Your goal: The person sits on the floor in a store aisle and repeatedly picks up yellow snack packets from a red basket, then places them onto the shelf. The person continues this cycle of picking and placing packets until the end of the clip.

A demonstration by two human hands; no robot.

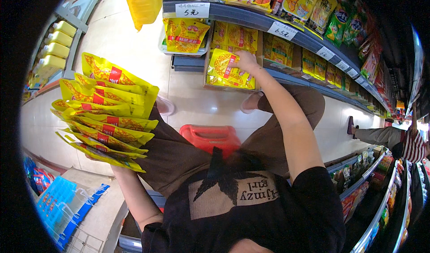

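A thick fanned stack of yellow snack packets [107,100] with red bands leans over my left thigh. My left hand [91,157] supports it from below, largely hidden by the packets. In front of me, my right hand [247,62] reaches into a low cardboard box [207,66] on the bottom shelf. Its fingers grip the right edge of a yellow packet [220,65], which lies on similar packets in the box. More of these packets [238,36] stand at the back of the box.
Beside the box is a white tray [162,48] of yellow packets. Above hangs a shelf edge [231,14] with price cards. A red plastic stool [211,135] is between my legs. Another person [396,138] is in the aisle at right. Blue packaging [57,199] is at lower left.
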